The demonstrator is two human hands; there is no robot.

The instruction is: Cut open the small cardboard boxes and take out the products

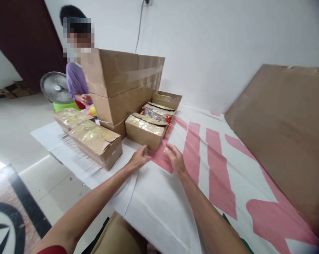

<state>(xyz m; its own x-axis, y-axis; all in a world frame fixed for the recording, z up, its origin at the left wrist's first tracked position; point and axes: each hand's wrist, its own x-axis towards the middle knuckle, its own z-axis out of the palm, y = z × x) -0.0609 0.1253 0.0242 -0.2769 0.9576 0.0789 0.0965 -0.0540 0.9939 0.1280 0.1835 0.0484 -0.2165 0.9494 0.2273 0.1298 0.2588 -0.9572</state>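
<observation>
Both of my hands reach out over the cloth-covered table, a little apart from each other. My left hand (pixel 138 159) is open, its fingertips at the lower front edge of a small cardboard box (pixel 142 133); I cannot tell whether they touch it. My right hand (pixel 176 158) is open too, just right of that box's near corner, with nothing in it. Behind the small box stands an open carton (pixel 169 100). Between them lies a clear and red plastic package (pixel 158 113), partly hidden by cardboard flaps.
Taped cartons (pixel 130 77) are stacked behind the small box. Two long taped boxes (pixel 96 141) lie at the table's left. A large cardboard sheet or box (pixel 286 127) stands at right. A person in a purple sleeve (pixel 77 83) is behind the stack, near a fan (pixel 55 86).
</observation>
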